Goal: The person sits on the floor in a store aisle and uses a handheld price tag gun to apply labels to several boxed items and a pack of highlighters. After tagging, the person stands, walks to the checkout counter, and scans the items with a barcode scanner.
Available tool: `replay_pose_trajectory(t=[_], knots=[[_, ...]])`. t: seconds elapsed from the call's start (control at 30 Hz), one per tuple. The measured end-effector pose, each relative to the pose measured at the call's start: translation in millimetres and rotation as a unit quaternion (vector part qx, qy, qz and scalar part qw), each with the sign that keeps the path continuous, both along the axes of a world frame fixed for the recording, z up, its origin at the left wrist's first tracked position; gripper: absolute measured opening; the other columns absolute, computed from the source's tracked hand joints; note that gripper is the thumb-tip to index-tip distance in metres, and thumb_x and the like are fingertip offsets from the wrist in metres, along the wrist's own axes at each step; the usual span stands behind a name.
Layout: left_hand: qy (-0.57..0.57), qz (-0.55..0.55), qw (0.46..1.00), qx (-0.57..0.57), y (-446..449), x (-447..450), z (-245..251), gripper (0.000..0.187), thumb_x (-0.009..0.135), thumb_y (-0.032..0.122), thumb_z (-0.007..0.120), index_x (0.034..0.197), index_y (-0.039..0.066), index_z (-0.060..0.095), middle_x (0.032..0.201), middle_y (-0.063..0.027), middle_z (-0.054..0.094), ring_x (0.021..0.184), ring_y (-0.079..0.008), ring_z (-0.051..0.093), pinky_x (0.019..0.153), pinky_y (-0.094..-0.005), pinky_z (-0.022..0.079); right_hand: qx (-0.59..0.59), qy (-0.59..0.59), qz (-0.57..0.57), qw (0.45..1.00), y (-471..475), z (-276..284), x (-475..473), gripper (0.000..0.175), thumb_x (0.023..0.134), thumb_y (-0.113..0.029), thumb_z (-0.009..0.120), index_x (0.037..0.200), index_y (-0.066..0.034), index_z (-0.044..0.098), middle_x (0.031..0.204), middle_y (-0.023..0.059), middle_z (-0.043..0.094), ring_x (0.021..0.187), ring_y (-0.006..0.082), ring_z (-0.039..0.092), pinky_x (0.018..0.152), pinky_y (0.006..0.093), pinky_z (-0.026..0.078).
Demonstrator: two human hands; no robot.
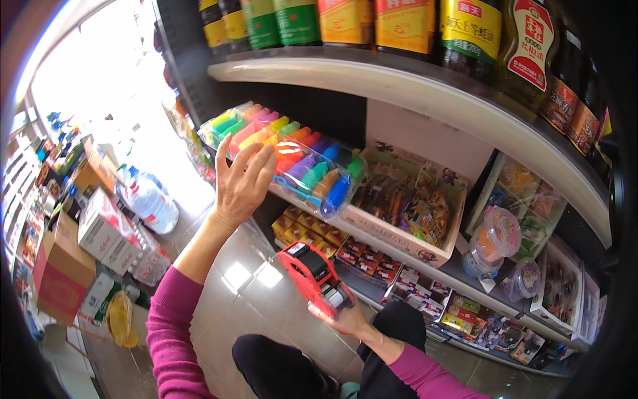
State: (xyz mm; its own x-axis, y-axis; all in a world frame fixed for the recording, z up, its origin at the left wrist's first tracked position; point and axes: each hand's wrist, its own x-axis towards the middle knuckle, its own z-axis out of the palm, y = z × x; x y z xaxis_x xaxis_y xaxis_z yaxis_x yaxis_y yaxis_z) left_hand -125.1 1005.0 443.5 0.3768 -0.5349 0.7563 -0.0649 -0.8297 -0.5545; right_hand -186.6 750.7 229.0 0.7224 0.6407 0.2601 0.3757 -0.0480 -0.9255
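My left hand (244,187) is raised with fingers spread in front of a clear plastic pack of colourful soft pouches (299,164) on the middle shelf; whether the fingertips touch the pack I cannot tell. A blue strip runs along the pack's lower edge. Below and to the right, my right hand (349,319) grips a red price labeller (314,279), held over the floor between the shelf and my knees. Its black upper part and a roll in a clear housing are visible. Right of the pouches stands an open cardboard display box (398,233) of small packaged goods.
Sauce bottles (468,30) line the upper shelf (398,80). Clear plastic tubs (493,234) stand on the shelf at right. Small boxed goods (369,262) fill the bottom shelf. Cartons (107,239), large water bottles (149,199) and a yellow container (119,319) stand on the floor at left.
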Motion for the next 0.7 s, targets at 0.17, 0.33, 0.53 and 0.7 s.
replay_pose_trajectory(t=[0.17, 0.33, 0.53, 0.7], knots=[[0.148, 0.034, 0.981, -0.119, 4.6, -93.4, 10.0, 0.030, 0.075, 0.001, 0.067, 0.105, 0.003, 0.060, 0.106, -0.0084, 0.065, 0.109, -0.0274, 0.060, 0.106, -0.0534, 0.035, 0.040, -0.061, 0.030, 0.997, -3.2, 3.7, -8.6, 0.024, 0.077, -0.022, 0.082, 0.085, -0.0052, 0.067, 0.071, 0.0050, 0.066, 0.062, 0.0142, 0.062, 0.060, 0.0306, 0.050], [0.380, 0.003, 0.763, -0.523, 34.3, -157.7, 9.0, 0.074, 0.090, 0.040, 0.070, 0.142, -0.005, 0.040, 0.133, -0.0171, 0.057, 0.124, -0.0238, 0.052, 0.107, -0.0390, 0.038, 0.049, -0.155, 0.137, 0.977, -17.8, 17.2, -18.9, 0.029, 0.072, -0.018, 0.082, 0.090, -0.0032, 0.065, 0.076, 0.0103, 0.064, 0.066, 0.0256, 0.063, 0.063, 0.0343, 0.050], [0.405, -0.094, 0.530, -0.739, 57.4, -205.6, -16.8, 0.063, 0.094, 0.045, 0.063, 0.135, 0.000, 0.048, 0.123, -0.0095, 0.060, 0.111, -0.0150, 0.058, 0.098, -0.0314, 0.046, 0.061, -0.312, 0.144, 0.937, -50.5, 26.5, -58.0, 0.027, 0.074, -0.020, 0.082, 0.093, -0.0076, 0.067, 0.084, 0.0076, 0.068, 0.072, 0.0260, 0.067, 0.069, 0.0346, 0.054], [0.394, 0.026, 0.593, -0.701, 56.6, -232.7, -21.4, 0.065, 0.095, 0.046, 0.062, 0.135, -0.002, 0.047, 0.121, -0.0116, 0.061, 0.109, -0.0157, 0.059, 0.092, -0.0302, 0.049, -0.007, -0.170, 0.158, 0.973, -70.2, 41.3, -80.7, 0.035, 0.077, -0.020, 0.081, 0.108, -0.0086, 0.070, 0.097, 0.0074, 0.071, 0.086, 0.0247, 0.070, 0.080, 0.0352, 0.056]])
